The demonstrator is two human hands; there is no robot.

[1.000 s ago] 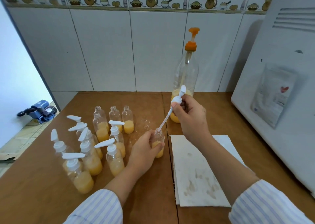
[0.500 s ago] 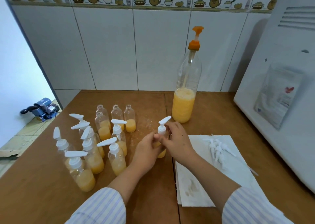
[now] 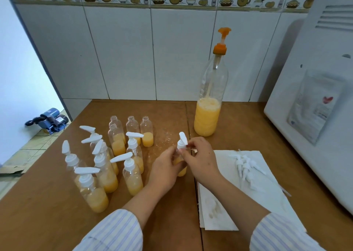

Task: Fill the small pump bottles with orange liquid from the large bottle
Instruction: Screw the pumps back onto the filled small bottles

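Note:
A small bottle (image 3: 181, 171) with orange liquid stands mid-table, mostly hidden by my hands. My left hand (image 3: 165, 169) grips its body. My right hand (image 3: 200, 158) pinches the collar of the white pump head (image 3: 182, 141) seated on its neck. The large bottle (image 3: 209, 105), about a third full of orange liquid and topped by an orange pump, stands behind, apart from both hands. To the left stand several filled small bottles with white pumps (image 3: 131, 172) and several uncapped ones (image 3: 147, 134).
A white paper towel (image 3: 225, 197) lies to the right with loose white pump heads (image 3: 246, 167) on it. A white appliance (image 3: 315, 117) blocks the right side. The tiled wall is behind. The table's left edge drops to the floor, where a blue pump (image 3: 50, 119) sits.
My right hand lowered the pump's tube into the small bottle and seated the head on the neck. The nozzle has since turned from pointing right to pointing up and back.

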